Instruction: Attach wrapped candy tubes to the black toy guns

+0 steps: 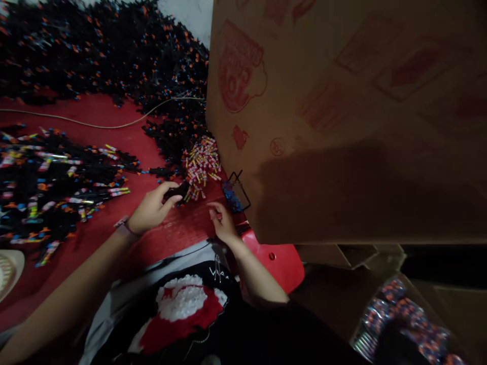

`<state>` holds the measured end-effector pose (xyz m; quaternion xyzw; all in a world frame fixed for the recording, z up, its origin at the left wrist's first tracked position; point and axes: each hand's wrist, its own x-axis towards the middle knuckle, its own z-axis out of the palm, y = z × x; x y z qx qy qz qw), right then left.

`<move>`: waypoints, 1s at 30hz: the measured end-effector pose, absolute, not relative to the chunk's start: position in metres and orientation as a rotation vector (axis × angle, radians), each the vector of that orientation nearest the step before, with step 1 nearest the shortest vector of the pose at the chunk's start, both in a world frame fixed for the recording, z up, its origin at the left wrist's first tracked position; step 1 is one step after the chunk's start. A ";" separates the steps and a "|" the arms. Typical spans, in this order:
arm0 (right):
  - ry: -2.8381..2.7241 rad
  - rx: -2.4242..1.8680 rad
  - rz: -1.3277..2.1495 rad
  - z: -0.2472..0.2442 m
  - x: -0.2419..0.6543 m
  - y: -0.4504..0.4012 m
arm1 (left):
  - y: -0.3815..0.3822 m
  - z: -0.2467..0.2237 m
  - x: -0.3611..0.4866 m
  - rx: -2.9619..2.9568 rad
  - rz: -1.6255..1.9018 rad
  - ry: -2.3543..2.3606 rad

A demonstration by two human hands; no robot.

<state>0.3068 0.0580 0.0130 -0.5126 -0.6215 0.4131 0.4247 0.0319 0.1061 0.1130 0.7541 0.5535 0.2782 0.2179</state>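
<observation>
Black shirt [247, 334] fabric fills the bottom of the view, carrying a red and white print [182, 304], with pale grey cloth [102, 319] along its left side. Low on the right sits a clear bag [407, 314] of small blue and orange pieces, and at the left edge the rim of a white dish [19, 268] shows. Both bare forearms reach forward over the red work surface [178, 223]. Around the left wrist is a band [125, 226], and the left hand [154, 208] is closed, thumb against fingers, on a small black piece [178, 191], held just beside the near edge of a pile of pink and yellow tubes [203, 162]. To its right, the right hand [222, 223] has loosely curled fingers; I cannot tell whether they pinch anything. Just beyond it is a blurred blue item [232, 196] with black, wire-like lines, next to a large cardboard box [323, 116] printed in red, which takes up most of the right side. Part of a red plastic seat [281, 258] shows below the box. Left of the hands lies a heap of black pieces with tubes among them [49, 177]. Past that, a pale cord [87, 124] runs across the red surface, and farthest back a broad mound of black pieces dotted orange and blue [95, 50] spreads before a pale wall [186, 15].
</observation>
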 end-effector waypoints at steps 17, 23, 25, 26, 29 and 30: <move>-1.934 -0.767 1.265 0.093 0.293 0.027 | 0.006 0.158 0.044 1.652 0.693 1.270; -2.132 -0.707 1.078 0.099 0.302 0.031 | 0.004 0.154 0.043 1.614 0.609 1.247; -2.179 -0.696 1.013 0.097 0.305 0.032 | 0.003 0.153 0.045 1.600 0.580 1.226; -2.195 -0.684 1.000 0.097 0.307 0.031 | 0.003 0.154 0.046 1.589 0.585 1.220; -2.220 -0.637 1.008 0.097 0.310 0.029 | 0.003 0.157 0.047 1.571 0.616 1.232; -2.233 -0.628 1.006 0.097 0.311 0.028 | 0.003 0.158 0.046 1.570 0.620 1.238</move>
